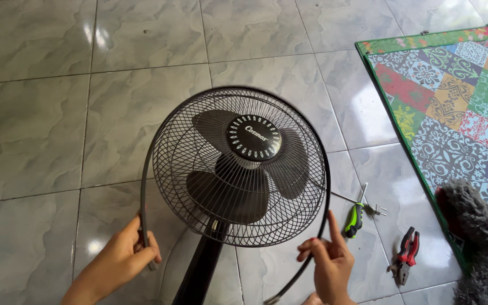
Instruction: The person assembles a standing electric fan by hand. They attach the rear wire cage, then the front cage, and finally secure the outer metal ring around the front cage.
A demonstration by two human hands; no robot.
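A black fan [238, 169] stands on the tiled floor [46, 113], near centre. The left hand [121, 257] grips the left end of the loose rim band [327, 186]; the right hand [330, 262] pinches its right side, forefinger up. A screwdriver [356, 217] and pliers [406, 255] lie right, beside a patterned mat [453, 96].

Left hand [121, 254]: lower left of frame, fingers curled shut in a grip.
Right hand [330, 265]: lower centre-right, forefinger raised, other fingers pinching.
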